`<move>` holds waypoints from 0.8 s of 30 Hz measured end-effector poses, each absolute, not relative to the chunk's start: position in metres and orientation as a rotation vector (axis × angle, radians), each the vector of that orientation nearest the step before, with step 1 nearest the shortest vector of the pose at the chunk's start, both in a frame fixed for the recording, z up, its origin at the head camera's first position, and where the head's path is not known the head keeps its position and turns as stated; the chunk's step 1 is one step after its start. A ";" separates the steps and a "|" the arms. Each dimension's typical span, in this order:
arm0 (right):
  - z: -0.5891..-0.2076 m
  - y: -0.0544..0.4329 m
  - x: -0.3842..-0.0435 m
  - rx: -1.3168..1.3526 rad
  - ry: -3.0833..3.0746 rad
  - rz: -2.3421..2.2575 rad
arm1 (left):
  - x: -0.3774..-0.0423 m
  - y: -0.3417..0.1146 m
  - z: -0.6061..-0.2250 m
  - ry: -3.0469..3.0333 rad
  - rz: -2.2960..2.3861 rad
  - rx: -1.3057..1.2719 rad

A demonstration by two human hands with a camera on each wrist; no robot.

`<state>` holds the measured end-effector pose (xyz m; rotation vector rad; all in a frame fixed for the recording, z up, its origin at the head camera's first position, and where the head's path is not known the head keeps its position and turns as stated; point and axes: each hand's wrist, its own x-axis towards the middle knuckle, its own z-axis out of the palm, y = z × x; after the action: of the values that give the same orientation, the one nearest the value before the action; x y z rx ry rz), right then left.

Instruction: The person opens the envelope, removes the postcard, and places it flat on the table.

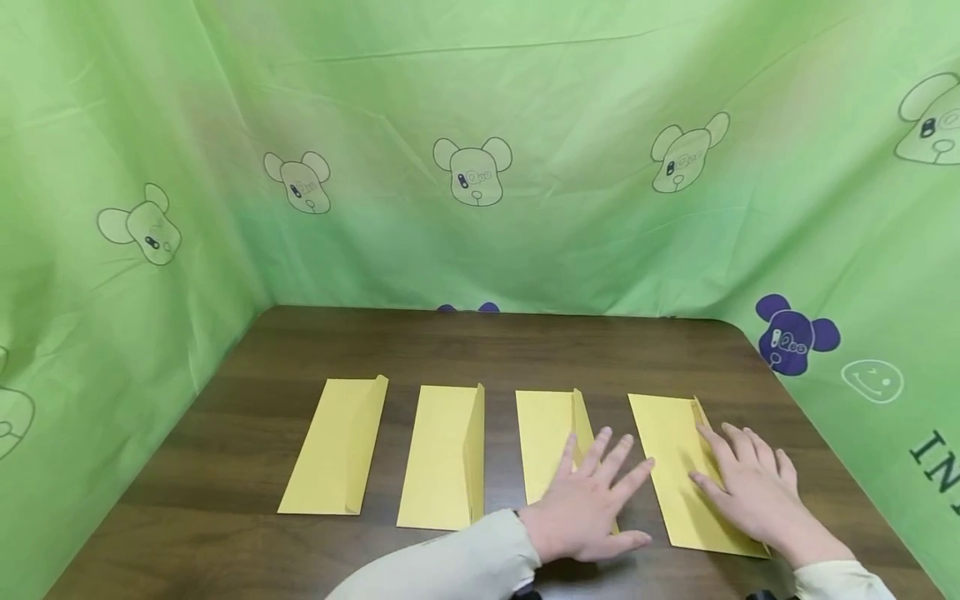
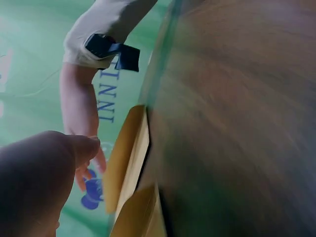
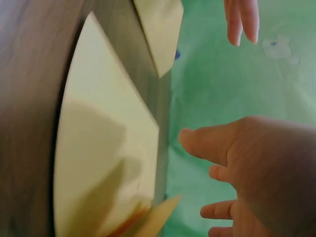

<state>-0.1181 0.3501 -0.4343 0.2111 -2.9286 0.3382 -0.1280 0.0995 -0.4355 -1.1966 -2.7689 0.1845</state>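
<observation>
Two yellow envelopes lie under my hands, each with a raised flap along its right side. My left hand (image 1: 585, 504), fingers spread, hovers over the third envelope (image 1: 536, 425) from the left and hides its lower part. Over the flap side of the rightmost envelope (image 1: 660, 467) is my right hand (image 1: 757, 492), fingers loosely extended. In the right wrist view that hand (image 3: 266, 168) appears apart from the envelope (image 3: 94, 123), casting a shadow on it. The left wrist view shows the left thumb (image 2: 81, 148) beside the envelopes (image 2: 126, 158). Neither hand grips anything.
Farther left on the brown wooden table (image 1: 360, 333) lie two more yellow envelopes, the leftmost (image 1: 318, 450) and the second (image 1: 431, 458), in the same row. A green printed cloth (image 1: 375, 100) hangs behind the table and along both sides.
</observation>
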 end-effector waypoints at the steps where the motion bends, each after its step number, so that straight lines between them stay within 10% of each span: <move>1: -0.435 0.354 -0.117 0.197 -2.942 0.338 | -0.127 0.108 -0.437 -2.764 0.214 -1.196; 24: -0.448 0.392 -0.116 0.304 -2.794 0.224 | -0.111 0.160 -0.461 -2.918 0.424 -1.337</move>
<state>-0.1164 0.3916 -0.4482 0.3036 -2.7938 0.2243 -0.1106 0.1598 -0.4614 -1.3373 -2.9181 0.4241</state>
